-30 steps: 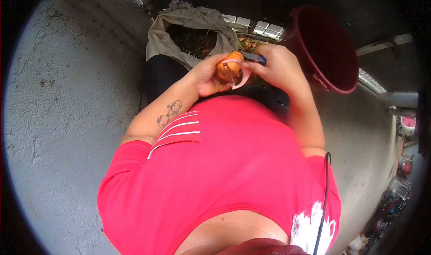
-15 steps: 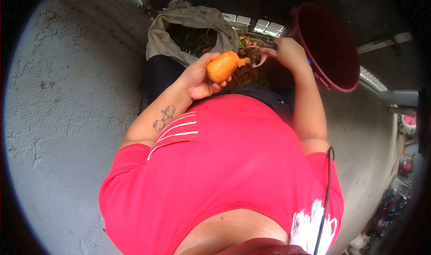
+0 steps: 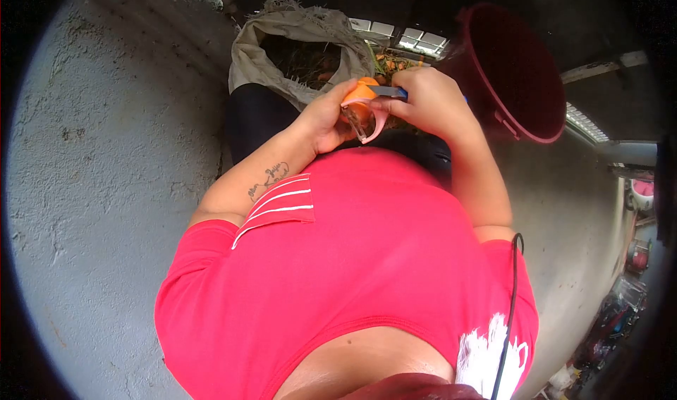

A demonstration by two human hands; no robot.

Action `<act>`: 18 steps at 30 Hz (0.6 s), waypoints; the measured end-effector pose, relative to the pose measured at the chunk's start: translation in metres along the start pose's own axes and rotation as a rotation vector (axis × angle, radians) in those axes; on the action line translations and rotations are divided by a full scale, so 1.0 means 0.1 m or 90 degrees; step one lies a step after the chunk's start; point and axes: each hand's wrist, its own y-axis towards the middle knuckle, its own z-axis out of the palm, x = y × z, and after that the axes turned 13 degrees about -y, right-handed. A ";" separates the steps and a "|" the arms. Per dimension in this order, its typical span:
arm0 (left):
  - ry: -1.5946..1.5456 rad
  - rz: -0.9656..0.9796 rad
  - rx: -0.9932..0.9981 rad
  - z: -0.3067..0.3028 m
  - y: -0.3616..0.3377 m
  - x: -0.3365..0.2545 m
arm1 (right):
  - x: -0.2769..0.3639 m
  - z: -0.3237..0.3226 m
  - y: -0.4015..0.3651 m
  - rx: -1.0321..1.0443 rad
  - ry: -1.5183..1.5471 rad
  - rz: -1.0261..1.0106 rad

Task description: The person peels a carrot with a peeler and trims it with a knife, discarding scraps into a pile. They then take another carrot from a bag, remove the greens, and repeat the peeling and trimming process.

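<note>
My left hand (image 3: pixel 326 120) is wrapped round a thick orange carrot (image 3: pixel 362 91), in front of my belly. My right hand (image 3: pixel 431 101) is closed round a pink Y-shaped peeler (image 3: pixel 379 124) and also a small knife with a blue handle. The knife's blade (image 3: pixel 384 90) sticks out leftward and meets the upper part of the carrot. The peeler's head lies across the carrot's near side, by my left fingers. Part of the carrot is hidden behind the peeler and fingers.
An open woven sack (image 3: pixel 254 58) with greenery inside stands beyond my left hand. Orange and green scraps (image 3: pixel 395 62) lie beside it. A large dark red tub (image 3: pixel 508 117) is at the upper right. A rough grey wall (image 3: pixel 106 188) runs along my left.
My right hand has come left and a little down, bringing the peeler and knife onto the carrot. The carrot has been turned in my left hand and is now more covered.
</note>
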 end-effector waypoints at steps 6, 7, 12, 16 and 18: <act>-0.037 -0.023 0.091 -0.04 -0.14 0.01 | -0.18 0.09 -0.01 -0.052 0.092 0.003; -0.029 -0.062 0.145 -0.22 -0.12 -0.06 | -0.33 0.08 0.00 -0.079 0.132 0.025; -0.082 -0.105 0.210 -0.17 -0.25 -0.20 | -0.76 0.26 0.00 -0.009 -0.095 0.202; -0.074 -0.037 0.085 -0.19 -0.13 -0.23 | -0.64 0.14 -0.02 -0.043 0.008 0.234; -0.083 -0.054 0.080 -0.19 -0.05 -0.20 | -0.49 0.10 -0.05 -0.063 0.050 0.154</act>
